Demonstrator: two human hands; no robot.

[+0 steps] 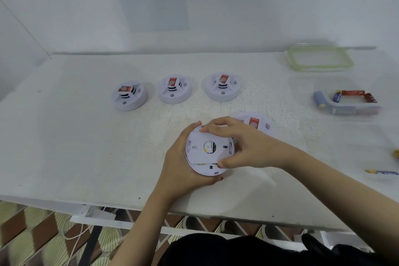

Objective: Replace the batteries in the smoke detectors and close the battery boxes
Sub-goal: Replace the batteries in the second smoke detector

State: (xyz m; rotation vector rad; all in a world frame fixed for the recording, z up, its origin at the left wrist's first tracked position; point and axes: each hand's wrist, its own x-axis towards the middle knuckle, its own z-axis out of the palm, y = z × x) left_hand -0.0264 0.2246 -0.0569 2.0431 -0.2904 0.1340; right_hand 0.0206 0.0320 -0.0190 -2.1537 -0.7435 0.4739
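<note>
A white round smoke detector [207, 157] lies with its back side up near the table's front middle. My left hand [183, 164] cups its left and lower rim. My right hand [244, 147] grips the back cover from above, thumb at the lower edge and fingers over the top. A small round opening shows in the cover's centre. Three more detectors [129, 96] [174, 89] [222, 86] stand in a row farther back, face up with red stickers. Another detector [257, 123] lies just behind my right hand, partly hidden.
A clear container [347, 102] at the right holds red and blue batteries. Its green-rimmed lid [319, 58] lies behind it. Loose batteries [382, 172] lie at the far right edge. The white table [86, 136] stands against a white wall; its front edge runs below my arms.
</note>
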